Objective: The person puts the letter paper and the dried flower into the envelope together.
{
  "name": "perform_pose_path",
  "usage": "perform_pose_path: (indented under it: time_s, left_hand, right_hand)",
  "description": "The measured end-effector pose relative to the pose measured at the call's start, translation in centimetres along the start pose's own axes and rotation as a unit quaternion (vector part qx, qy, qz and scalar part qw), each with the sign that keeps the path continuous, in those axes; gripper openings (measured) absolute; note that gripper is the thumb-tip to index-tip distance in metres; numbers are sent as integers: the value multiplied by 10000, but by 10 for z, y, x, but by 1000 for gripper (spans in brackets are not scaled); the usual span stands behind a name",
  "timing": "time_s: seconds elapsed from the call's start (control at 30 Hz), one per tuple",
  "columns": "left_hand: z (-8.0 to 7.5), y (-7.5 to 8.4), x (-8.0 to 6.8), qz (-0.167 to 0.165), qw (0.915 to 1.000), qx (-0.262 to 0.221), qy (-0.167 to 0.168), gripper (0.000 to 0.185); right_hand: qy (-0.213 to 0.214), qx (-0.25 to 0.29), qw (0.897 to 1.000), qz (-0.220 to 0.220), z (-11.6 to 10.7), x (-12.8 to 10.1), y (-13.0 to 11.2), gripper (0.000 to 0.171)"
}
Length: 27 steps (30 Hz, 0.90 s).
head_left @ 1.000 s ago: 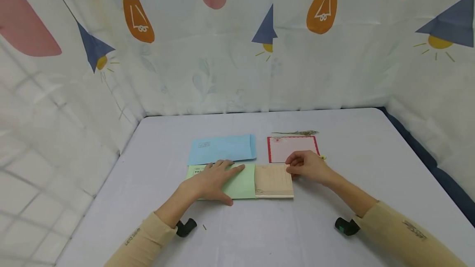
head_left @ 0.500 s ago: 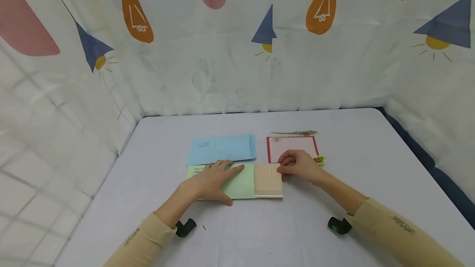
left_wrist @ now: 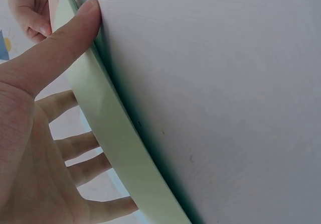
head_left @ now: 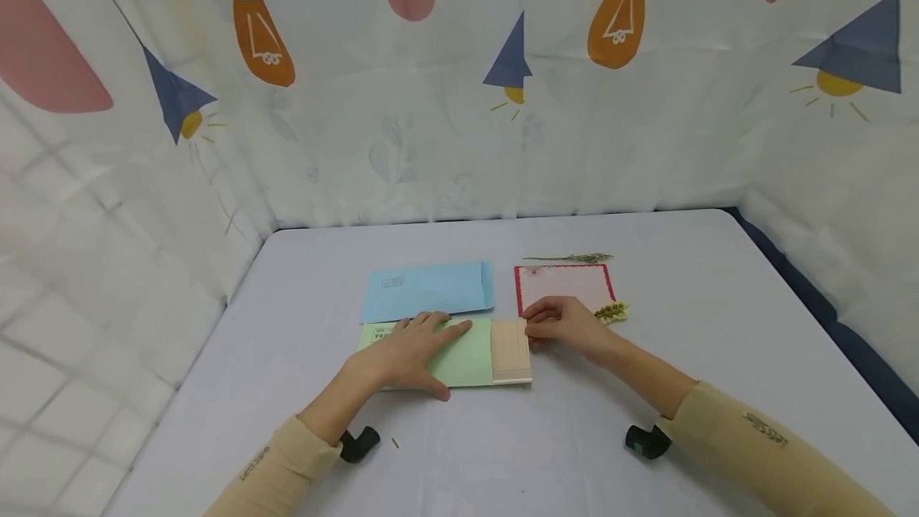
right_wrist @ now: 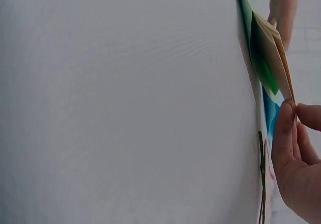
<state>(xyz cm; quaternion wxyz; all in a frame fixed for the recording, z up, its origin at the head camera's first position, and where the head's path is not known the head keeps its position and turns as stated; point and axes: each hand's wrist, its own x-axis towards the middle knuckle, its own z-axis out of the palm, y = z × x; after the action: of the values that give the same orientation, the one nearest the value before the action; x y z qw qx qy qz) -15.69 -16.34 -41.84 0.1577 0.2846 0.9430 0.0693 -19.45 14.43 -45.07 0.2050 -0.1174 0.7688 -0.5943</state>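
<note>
A green envelope [head_left: 467, 361] lies flat on the white table. Spread across its top, my left hand [head_left: 402, 359] presses it down with extended fingers; in the left wrist view the thumb [left_wrist: 75, 30] reaches the envelope's near edge. A folded sheet of beige lined letter paper [head_left: 508, 353] sits partly inside the envelope, its right portion sticking out. My right hand [head_left: 565, 325] pinches the paper's upper right edge between thumb and fingers. The right wrist view shows the letter paper [right_wrist: 273, 53] folded in layers at the envelope's opening.
Behind the green envelope lies a blue envelope [head_left: 431, 290]. A red-bordered card [head_left: 538, 286] is partly covered by my right hand, with a small yellow dried flower [head_left: 613, 312] beside it. Farther back lies a dried grass sprig [head_left: 574, 258]. A tiny stick [head_left: 395, 443] lies near the left wrist.
My right hand has moved left, sliding the letter paper deeper into the green envelope, so less of it sticks out. The left hand has stayed in place; more of the yellow flower shows.
</note>
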Motion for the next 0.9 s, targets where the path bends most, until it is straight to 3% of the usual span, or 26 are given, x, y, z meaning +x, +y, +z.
perform_pose_path:
  time_s: [0.4, 0.9]
  left_hand:
    - [2, -3, 0, 82, 10000, -10, 43, 105]
    - [3, -2, 2, 23, 10000, 79, -9, 105]
  right_hand:
    - [-93, 431, 9986, 293, 14, 4, -3, 43]
    - [-285, 772, 9961, 333, 28, 10, -3, 36]
